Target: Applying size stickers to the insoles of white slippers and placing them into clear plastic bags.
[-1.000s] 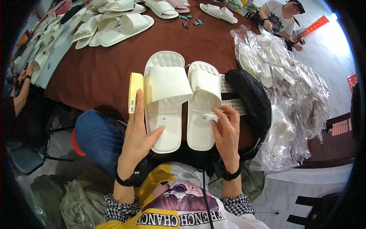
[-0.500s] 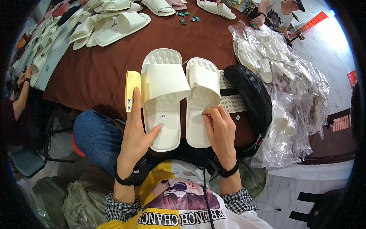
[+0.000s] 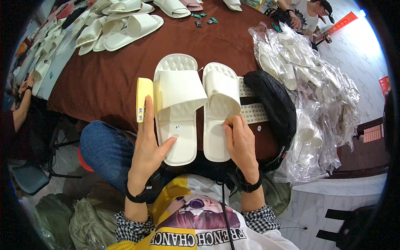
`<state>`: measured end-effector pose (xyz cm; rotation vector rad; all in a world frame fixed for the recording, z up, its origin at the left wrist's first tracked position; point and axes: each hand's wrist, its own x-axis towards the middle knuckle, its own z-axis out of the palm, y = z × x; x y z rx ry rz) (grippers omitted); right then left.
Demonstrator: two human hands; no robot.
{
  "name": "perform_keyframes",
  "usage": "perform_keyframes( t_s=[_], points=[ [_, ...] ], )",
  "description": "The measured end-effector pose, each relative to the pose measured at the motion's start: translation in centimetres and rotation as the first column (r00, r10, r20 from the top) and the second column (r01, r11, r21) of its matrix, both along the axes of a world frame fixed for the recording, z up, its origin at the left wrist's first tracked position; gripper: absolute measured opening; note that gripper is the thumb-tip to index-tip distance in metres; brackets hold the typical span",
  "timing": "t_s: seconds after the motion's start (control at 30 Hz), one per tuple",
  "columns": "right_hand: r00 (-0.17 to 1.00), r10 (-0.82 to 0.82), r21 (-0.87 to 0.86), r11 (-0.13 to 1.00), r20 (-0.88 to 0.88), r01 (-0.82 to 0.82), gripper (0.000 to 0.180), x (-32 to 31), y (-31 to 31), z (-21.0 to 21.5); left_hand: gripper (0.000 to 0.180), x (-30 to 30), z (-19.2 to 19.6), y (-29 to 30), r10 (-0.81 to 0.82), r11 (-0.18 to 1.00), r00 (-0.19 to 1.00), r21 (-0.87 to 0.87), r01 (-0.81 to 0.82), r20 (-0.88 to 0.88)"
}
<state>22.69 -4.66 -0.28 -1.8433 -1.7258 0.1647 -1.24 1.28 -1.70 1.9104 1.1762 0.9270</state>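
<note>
Two white slippers lie side by side on the brown cloth before me, toes away. The left slipper (image 3: 175, 141) bears a small round sticker (image 3: 177, 127) on its insole. My left hand (image 3: 149, 143) is spread along its outer edge, thumb on the insole, the index finger over a yellow strip of labels (image 3: 144, 89). On the right slipper (image 3: 214, 141), my right hand (image 3: 241, 139) has its fingertips pinched together against the insole. Whatever they hold, if anything, is hidden.
Label sheets (image 3: 253, 113) lie partly under a black mesh pouch (image 3: 273, 108) at right. Bagged slippers (image 3: 308, 79) are heaped beyond it. Loose slippers (image 3: 133, 32) and small dark packets (image 3: 204, 18) lie farther off. A person (image 3: 302, 16) sits at the far right; another person's arm (image 3: 23, 102) shows at left.
My right hand has shifted slightly and its fingers have curled more over the right slipper. The slipper at the far edge has slid away, and the far person's arm has drawn back.
</note>
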Motion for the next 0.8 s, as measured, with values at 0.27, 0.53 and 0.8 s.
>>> perform_keyframes(
  t_s=[0.27, 0.53, 0.8],
  points=[
    [0.841, -0.104, -0.025, 0.994, -0.532, 0.107, 0.006, 3.0, -1.9, -0.4, 0.111, 0.1, 0.0, -0.1, -0.004, 0.999, 1.0, 0.042, 0.004, -0.005],
    [0.9, -0.421, -0.011, 0.906, -0.115, 0.423, 0.007, 9.4, -4.9, -0.7, 0.11, 0.1, 0.2, -0.2, 0.021, 1.0, 1.0, 0.014, -0.021, -0.014],
    [0.903, -0.388, -0.002, 0.919, 0.186, 0.395, 0.011, 8.0, -3.8, -1.2, 0.11, 0.1, 0.2, 0.0, 0.017, 1.0, 1.0, 0.02, -0.017, -0.01]
  ],
)
